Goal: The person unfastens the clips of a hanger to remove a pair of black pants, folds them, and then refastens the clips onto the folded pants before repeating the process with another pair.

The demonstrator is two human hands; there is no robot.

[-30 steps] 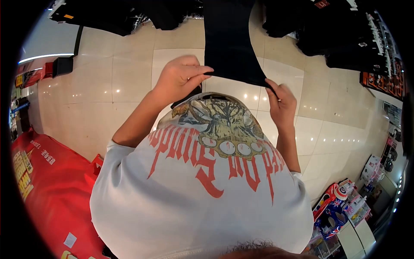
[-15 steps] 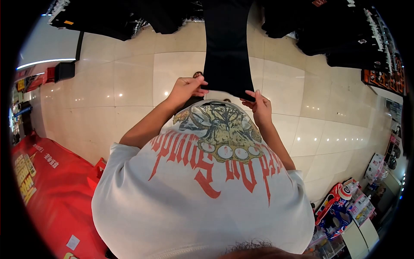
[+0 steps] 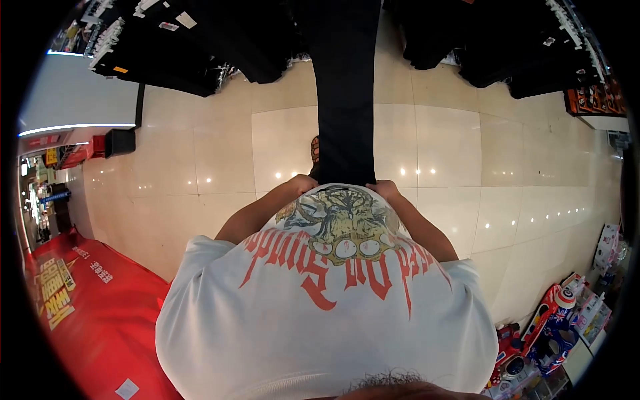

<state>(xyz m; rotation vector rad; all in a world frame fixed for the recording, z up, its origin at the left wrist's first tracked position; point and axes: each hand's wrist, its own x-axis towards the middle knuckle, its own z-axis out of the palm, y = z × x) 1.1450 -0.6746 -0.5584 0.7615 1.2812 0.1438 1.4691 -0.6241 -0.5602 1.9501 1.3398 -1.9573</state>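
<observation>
A long black garment (image 3: 347,120), smooth and narrow like a trouser leg, stretches from the top of the view down to the front of my shirt. My left hand (image 3: 304,185) is closed at the garment's lower left corner. At the lower right corner, my right hand (image 3: 384,189) is closed too. The fingers of both hands are partly hidden behind the cloth and my belly. The garment's end lies against my white printed shirt (image 3: 327,333). A foot in a brown sandal (image 3: 315,149) shows beside the cloth's left edge.
Black clothes (image 3: 167,60) hang on racks at the upper left, and more black clothes (image 3: 493,47) hang at the upper right. A red cloth-covered stand (image 3: 113,300) is at my left. Colourful boxed goods (image 3: 557,327) stand at the lower right. The tiled floor (image 3: 453,147) is shiny.
Both hands have moved down toward my waist and closer together, bringing the garment's end to my shirt. The fingers, visible earlier at the garment's corners, are now mostly hidden.
</observation>
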